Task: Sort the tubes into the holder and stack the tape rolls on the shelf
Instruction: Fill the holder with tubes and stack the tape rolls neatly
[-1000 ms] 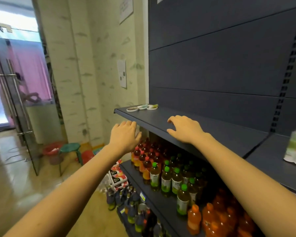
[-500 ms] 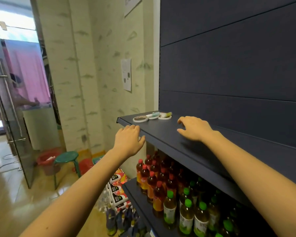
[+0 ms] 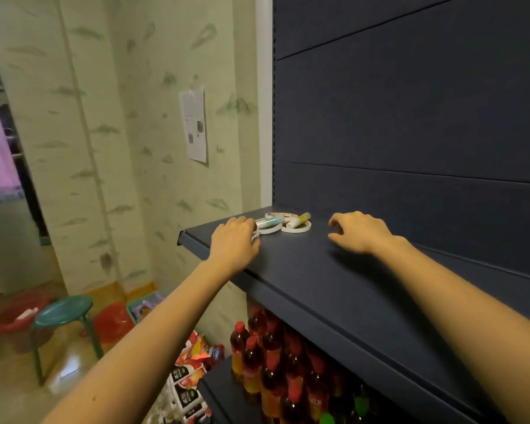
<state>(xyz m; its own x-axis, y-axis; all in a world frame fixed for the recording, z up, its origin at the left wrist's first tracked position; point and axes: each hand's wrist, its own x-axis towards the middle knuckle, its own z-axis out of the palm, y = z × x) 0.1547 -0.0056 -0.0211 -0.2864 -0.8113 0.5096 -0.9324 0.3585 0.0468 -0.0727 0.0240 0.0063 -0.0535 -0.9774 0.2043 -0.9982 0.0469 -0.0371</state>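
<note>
At the left end of the dark blue shelf (image 3: pixel 318 286) lie white tape rolls (image 3: pixel 297 227) flat in a small cluster. Two tubes rest across them: one with a teal cap (image 3: pixel 268 222) and one yellow-green (image 3: pixel 300 218). My left hand (image 3: pixel 234 240) is palm down at the shelf's left front corner. Its fingertips cover the nearest roll, of which only a white edge (image 3: pixel 255 235) shows. My right hand (image 3: pixel 358 232) rests on the shelf to the right of the cluster, fingers loosely curled and holding nothing. No tube holder is in view.
Under the shelf stand several red-capped and green-capped drink bottles (image 3: pixel 266 362). Left of the shelf is a papered wall with a notice (image 3: pixel 193 127). On the floor are a green stool (image 3: pixel 63 310), a red basin (image 3: pixel 16 316) and snack packs (image 3: pixel 187 381).
My view has moved closer to the shelf's left end. My left hand went from in front of the shelf edge onto the shelf, up to the nearest roll. My right hand slid left towards the cluster.
</note>
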